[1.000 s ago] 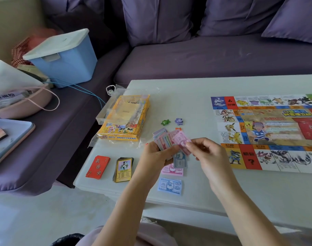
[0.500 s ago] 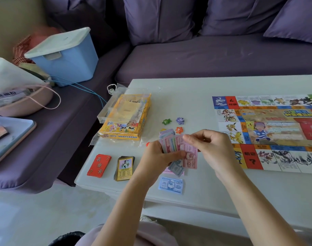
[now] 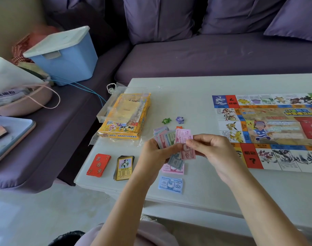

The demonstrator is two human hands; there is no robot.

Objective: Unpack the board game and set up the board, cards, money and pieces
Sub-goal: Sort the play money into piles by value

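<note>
Over the white bench (image 3: 187, 96), a person's left grip (image 3: 157, 154) is clutching a fan of play money (image 3: 165, 137) while the right grip (image 3: 216, 154) is pinching a pink 1000 note (image 3: 184, 139) at its front, the board (image 3: 268, 130) lying spread just to the right, two card stacks (image 3: 124, 167) sitting to the left.

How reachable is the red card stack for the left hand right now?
Probably not right away: the left hand grips the fan of notes, the right hand pinching a pink note. Otherwise the way looks free: the red card stack lies uncovered just past the black-edged deck.
</note>
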